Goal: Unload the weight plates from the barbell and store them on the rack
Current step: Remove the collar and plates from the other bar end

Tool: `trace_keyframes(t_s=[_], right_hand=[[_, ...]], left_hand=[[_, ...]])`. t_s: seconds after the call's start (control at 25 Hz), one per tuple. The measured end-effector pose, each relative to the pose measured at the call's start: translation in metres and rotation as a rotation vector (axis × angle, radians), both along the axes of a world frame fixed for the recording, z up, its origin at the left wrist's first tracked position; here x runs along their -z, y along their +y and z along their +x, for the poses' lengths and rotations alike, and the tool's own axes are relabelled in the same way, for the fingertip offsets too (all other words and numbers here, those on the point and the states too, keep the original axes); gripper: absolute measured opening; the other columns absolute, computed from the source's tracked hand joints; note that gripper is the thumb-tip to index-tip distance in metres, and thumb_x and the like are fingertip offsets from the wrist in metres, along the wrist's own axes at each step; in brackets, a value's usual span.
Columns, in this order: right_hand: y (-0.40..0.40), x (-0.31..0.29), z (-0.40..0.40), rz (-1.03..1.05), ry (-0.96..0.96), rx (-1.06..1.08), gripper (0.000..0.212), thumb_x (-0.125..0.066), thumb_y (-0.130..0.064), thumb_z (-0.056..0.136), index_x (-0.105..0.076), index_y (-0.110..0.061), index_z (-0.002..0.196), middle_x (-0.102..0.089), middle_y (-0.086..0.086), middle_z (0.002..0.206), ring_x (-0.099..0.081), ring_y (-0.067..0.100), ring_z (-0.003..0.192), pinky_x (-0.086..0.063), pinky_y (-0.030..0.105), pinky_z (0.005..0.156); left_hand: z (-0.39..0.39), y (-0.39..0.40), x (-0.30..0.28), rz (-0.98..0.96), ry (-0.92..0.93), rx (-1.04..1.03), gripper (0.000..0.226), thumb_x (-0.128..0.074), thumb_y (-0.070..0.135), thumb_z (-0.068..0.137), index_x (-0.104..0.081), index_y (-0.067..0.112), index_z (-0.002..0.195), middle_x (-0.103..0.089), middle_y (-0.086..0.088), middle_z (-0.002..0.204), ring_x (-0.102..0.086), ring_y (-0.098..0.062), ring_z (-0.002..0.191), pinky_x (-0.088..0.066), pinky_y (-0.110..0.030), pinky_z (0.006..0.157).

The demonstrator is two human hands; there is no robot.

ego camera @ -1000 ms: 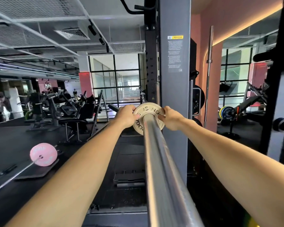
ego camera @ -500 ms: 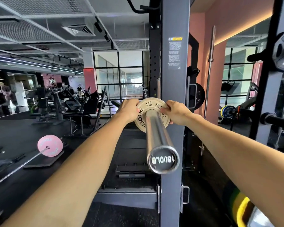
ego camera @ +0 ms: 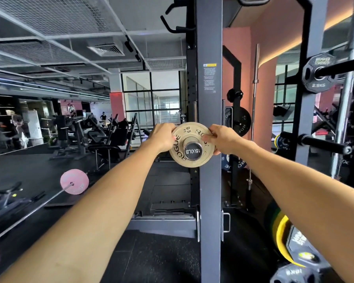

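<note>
Now we hold the plate (ego camera: 190,144) by its rim in both hands, left (ego camera: 164,136) and right (ego camera: 221,138), fingers (ego camera: 207,137) pinching it at the sleeve (ego camera: 192,151) tip, where it could slip free and drop.

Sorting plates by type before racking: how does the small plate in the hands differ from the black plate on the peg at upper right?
The small plate is pale tan, round and marked ROGUE and 0.5 kg; the black plate is dark, has a many-sided edge and reads 2.5KG. The small plate sits at the barbell end, gripped by the left hand and right hand; the black plate hangs untouched on a storage peg. Both have a centre hole.
</note>
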State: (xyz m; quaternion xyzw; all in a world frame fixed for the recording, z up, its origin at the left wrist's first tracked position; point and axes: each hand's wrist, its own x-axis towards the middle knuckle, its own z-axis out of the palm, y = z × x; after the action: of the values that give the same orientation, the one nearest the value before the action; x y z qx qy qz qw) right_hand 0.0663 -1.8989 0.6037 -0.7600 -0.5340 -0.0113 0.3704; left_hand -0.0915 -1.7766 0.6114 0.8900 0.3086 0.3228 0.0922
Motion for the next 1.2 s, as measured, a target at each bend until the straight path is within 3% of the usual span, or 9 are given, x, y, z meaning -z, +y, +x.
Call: trace_keyframes(t_s=[0.08,0.2,0.4,0.56,0.68,0.84,0.92,1.08,1.2], right_hand=[[-0.023,-0.001,-0.017,0.012,0.017,-0.025,0.014,-0.056,-0.029,0.095,-0.053,-0.015,0.095,-0.065,0.006,0.089,-0.068,0.021,0.062,-0.046,0.019,0.04],[-0.051,0.001,-0.035,0.034,0.032,-0.054,0.012,-0.057,-0.029,0.095,-0.052,-0.018,0.095,-0.063,0.001,0.087,-0.066,0.015,0.059,-0.047,0.018,0.04],[-0.096,-0.009,-0.053,0.096,0.07,-0.099,0.017,-0.059,-0.026,0.094,-0.054,-0.012,0.101,-0.066,0.005,0.09,-0.07,0.023,0.068,-0.06,0.034,0.055],[-0.119,-0.033,-0.043,0.094,0.06,-0.098,0.021,-0.059,-0.027,0.094,-0.055,-0.009,0.105,-0.069,0.012,0.092,-0.072,0.032,0.072,-0.061,0.042,0.06],[-0.123,-0.051,-0.017,0.112,0.05,-0.094,0.022,-0.059,-0.027,0.094,-0.055,-0.009,0.105,-0.069,0.01,0.089,-0.072,0.026,0.067,-0.06,0.037,0.055],[-0.124,-0.067,0.035,0.138,-0.011,-0.084,0.012,-0.061,-0.029,0.093,-0.055,-0.019,0.096,-0.066,-0.003,0.082,-0.065,0.0,0.053,-0.048,0.015,0.043],[-0.124,-0.074,0.066,0.14,0.005,-0.112,0.009,-0.06,-0.026,0.093,-0.055,-0.019,0.096,-0.067,-0.001,0.083,-0.066,0.002,0.051,-0.049,0.017,0.043],[-0.125,-0.083,0.125,0.122,0.018,-0.108,0.02,-0.058,-0.025,0.094,-0.056,-0.013,0.11,-0.068,0.008,0.093,-0.07,0.014,0.062,-0.055,0.024,0.047],[-0.124,-0.084,0.165,0.124,0.025,-0.093,0.02,-0.058,-0.027,0.095,-0.054,-0.012,0.107,-0.069,0.01,0.093,-0.069,0.015,0.057,-0.054,0.024,0.046]], left_hand=[[-0.019,-0.024,0.002,0.005,-0.014,-0.003,0.024,-0.058,0.006,0.094,-0.062,0.008,0.118,-0.063,-0.015,0.117,-0.057,-0.025,0.101,-0.044,-0.035,0.088],[-0.039,-0.052,0.001,0.013,-0.014,-0.003,0.022,-0.059,0.005,0.094,-0.062,0.005,0.115,-0.063,-0.015,0.115,-0.057,-0.022,0.098,-0.043,-0.028,0.082],[-0.062,-0.096,-0.016,0.03,-0.042,0.022,0.023,-0.06,0.004,0.093,-0.063,0.007,0.115,-0.065,-0.012,0.11,-0.058,-0.019,0.087,-0.046,-0.021,0.068],[-0.057,-0.119,-0.045,0.049,-0.022,0.036,0.016,-0.06,0.005,0.092,-0.066,0.011,0.106,-0.063,-0.01,0.102,-0.059,-0.022,0.08,-0.049,-0.028,0.064],[-0.032,-0.124,-0.063,0.064,-0.043,0.029,0.013,-0.059,0.002,0.092,-0.065,0.013,0.098,-0.061,-0.009,0.097,-0.061,-0.024,0.078,-0.054,-0.032,0.065],[0.022,-0.122,-0.078,0.087,-0.068,0.014,0.02,-0.062,0.003,0.09,-0.067,0.011,0.108,-0.064,-0.011,0.103,-0.064,-0.026,0.085,-0.056,-0.033,0.071],[0.055,-0.12,-0.082,0.081,-0.082,0.009,0.022,-0.063,0.004,0.09,-0.066,0.01,0.111,-0.064,-0.011,0.105,-0.062,-0.025,0.083,-0.051,-0.028,0.062],[0.116,-0.119,-0.088,0.061,-0.107,0.024,0.021,-0.063,0.004,0.09,-0.067,0.01,0.109,-0.064,-0.011,0.101,-0.066,-0.027,0.084,-0.058,-0.034,0.068],[0.157,-0.115,-0.09,0.086,-0.091,0.048,0.012,-0.062,0.003,0.09,-0.064,0.014,0.094,-0.066,-0.011,0.097,-0.067,-0.027,0.075,-0.055,-0.029,0.053]])
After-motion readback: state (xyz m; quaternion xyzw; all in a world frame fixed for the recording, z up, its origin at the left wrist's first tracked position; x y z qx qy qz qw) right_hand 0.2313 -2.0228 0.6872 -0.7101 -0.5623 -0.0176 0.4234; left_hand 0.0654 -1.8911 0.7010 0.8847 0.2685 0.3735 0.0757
